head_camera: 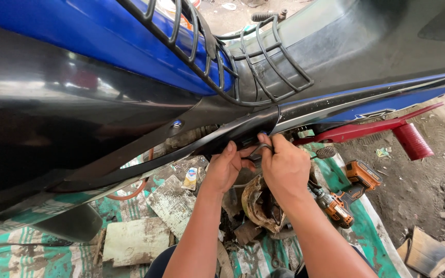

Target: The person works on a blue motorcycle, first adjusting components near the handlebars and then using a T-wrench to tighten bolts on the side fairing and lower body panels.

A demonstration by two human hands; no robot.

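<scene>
We see a blue-black motorcycle (130, 77) overhead, black panel (191, 139) along its underside. Our left hand (225, 167) pinches the panel's lower edge; right hand (284, 164) beside it grasps a thin metal tool (260, 149). Orange drill (348, 193) lies below right.

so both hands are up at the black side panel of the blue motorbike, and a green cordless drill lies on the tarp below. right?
Not quite. The head view shows the cordless drill is orange and black, not green. The rest holds: left hand and right hand at the black side panel, drill on the tarp.
</scene>
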